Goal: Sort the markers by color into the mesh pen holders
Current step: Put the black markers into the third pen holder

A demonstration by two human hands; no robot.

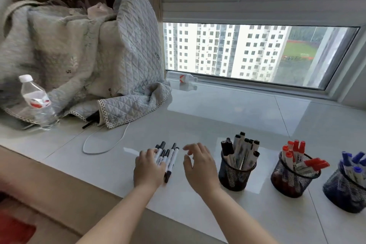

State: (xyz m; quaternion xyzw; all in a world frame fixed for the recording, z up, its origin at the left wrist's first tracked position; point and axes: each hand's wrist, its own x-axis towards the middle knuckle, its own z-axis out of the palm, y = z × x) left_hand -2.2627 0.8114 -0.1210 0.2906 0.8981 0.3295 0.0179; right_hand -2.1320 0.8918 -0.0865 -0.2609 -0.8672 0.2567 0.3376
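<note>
Markers (168,159), white-bodied with black caps, lie bunched together.

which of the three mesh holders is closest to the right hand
The holder with black-capped markers, leftmost of the three, just right of the right hand; the red and blue holders stand farther right.
</note>
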